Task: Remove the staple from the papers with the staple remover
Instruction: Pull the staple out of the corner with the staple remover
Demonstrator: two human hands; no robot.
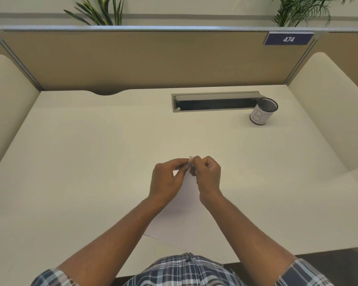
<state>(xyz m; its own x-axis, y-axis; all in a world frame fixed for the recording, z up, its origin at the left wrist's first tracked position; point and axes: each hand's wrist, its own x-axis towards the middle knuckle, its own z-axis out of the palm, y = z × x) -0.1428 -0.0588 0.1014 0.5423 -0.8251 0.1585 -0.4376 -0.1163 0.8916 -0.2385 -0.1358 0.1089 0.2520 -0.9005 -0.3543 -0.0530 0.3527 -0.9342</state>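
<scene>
White stapled papers (180,219) lie on the desk in front of me, their far corner lifted between my hands. My left hand (167,178) pinches that corner from the left. My right hand (208,176) is closed against the same corner from the right, with a small dark tool, apparently the staple remover (195,171), mostly hidden inside its fingers. The staple itself is too small to make out.
A black mesh pen cup (264,111) with a white label stands at the back right beside a recessed cable tray (215,101). The cream desk (81,162) is enclosed by a tan partition (153,58) and side panels.
</scene>
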